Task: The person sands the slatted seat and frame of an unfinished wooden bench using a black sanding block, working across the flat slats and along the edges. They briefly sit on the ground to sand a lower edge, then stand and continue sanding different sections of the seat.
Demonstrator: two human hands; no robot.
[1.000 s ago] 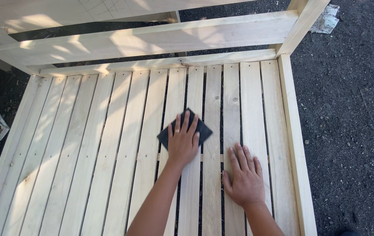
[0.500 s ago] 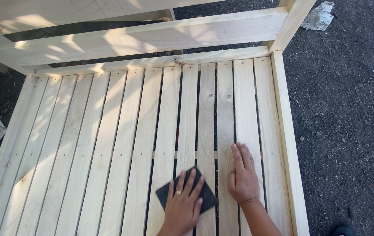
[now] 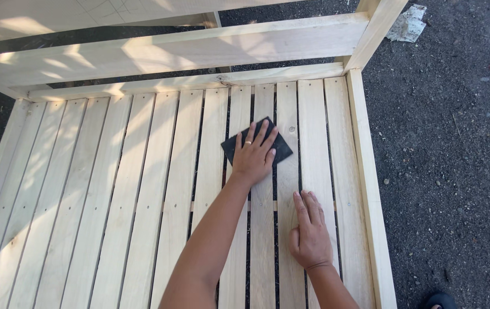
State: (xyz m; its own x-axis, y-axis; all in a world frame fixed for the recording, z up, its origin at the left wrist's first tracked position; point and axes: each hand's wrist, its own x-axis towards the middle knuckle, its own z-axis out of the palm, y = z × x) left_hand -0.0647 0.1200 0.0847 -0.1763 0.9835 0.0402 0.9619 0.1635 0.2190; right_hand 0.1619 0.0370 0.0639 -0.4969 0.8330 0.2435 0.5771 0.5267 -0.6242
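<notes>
A dark square sheet of sandpaper (image 3: 282, 150) lies on the pale wooden slats (image 3: 142, 189) of a slatted frame. My left hand (image 3: 253, 155), with a ring on one finger, presses flat on the sheet with fingers spread, over the slats near the far right. Closer to me, my right hand (image 3: 309, 233) rests palm down on a slat beside the right side rail (image 3: 365, 171). It holds nothing.
A thick crossbeam (image 3: 199, 48) and a thinner rail close the frame's far end. Dark gravel ground (image 3: 451, 160) lies to the right, with a crumpled scrap (image 3: 407, 24) at the top right. A shoe tip (image 3: 439, 299) shows at the bottom right.
My left hand slid the sandpaper toward me along the slats, then pushed it back away to the far part. My right hand stayed flat in about the same place.
</notes>
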